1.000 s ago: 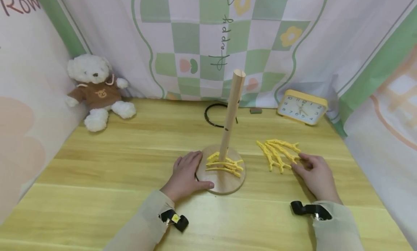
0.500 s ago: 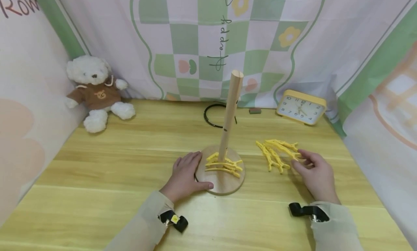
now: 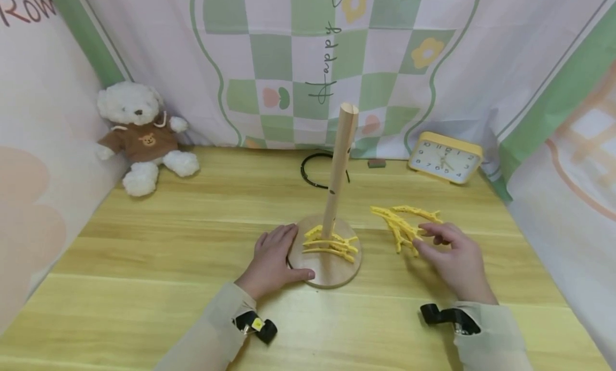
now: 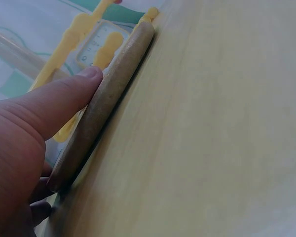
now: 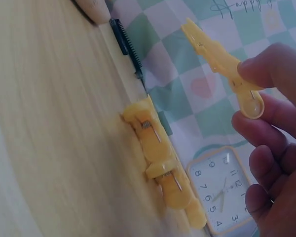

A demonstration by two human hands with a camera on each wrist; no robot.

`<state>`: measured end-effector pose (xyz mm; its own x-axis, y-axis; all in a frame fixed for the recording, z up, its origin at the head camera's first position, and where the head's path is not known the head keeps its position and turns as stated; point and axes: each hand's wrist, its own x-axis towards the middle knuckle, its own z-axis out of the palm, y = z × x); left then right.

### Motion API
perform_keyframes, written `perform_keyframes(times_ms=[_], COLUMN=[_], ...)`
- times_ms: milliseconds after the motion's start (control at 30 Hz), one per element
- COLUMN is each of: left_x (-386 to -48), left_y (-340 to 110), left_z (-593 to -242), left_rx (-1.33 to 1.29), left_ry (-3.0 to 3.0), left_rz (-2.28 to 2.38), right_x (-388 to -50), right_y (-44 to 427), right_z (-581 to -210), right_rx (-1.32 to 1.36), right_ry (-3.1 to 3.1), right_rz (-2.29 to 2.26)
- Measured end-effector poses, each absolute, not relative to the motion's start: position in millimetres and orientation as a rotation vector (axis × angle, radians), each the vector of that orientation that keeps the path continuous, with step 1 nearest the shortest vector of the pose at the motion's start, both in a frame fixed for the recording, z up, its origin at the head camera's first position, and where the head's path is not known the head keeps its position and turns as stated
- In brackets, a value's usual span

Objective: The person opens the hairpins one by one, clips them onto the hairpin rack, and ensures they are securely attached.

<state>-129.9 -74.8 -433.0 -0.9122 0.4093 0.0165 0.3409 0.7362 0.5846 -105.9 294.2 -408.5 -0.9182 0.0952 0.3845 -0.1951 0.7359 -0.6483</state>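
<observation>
Clips [image 3: 397, 239], yellow and forked, are lying in a loose fan on the right half of the surface [image 3: 192, 285] in the head view. Stacked clips [image 3: 332, 246] are resting on a round base [image 3: 332, 275], just by the foot of an upright pole [image 3: 340, 168]. The left hand [image 3: 274, 261] is gripping the base by its left edge. The right hand [image 3: 459, 261], well apart from the left, is pinching a held clip [image 3: 399, 221] over the fan. A bear [image 3: 144, 138] is sitting in the far left corner, and a clock [image 3: 445, 160] is standing near the far right one. A black loop [image 3: 305, 173] and a small block [image 3: 377, 163] are lying toward the far edge.

In the left wrist view, the thumb is pressing on the base's rim, and blurred yellow clips are showing beyond it.

In the right wrist view, thumb and fingers are clamping the held clip near its rounded end. It is hanging apart from the fanned clips, whose springs are showing.
</observation>
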Motion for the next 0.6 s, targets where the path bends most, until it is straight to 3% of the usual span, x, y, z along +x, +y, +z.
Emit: perform_keyframes(times_ms=[600], left_x=[-129.7], left_y=[-75.1], left_z=[-432.1], left_rx=[0.617], left_ry=[2.821], left_rz=[0.923], right_x=[-99.2], right_y=[266.9], right_z=[-395.2], right_rx=[0.309], right_ry=[-2.546], right_rz=[1.002])
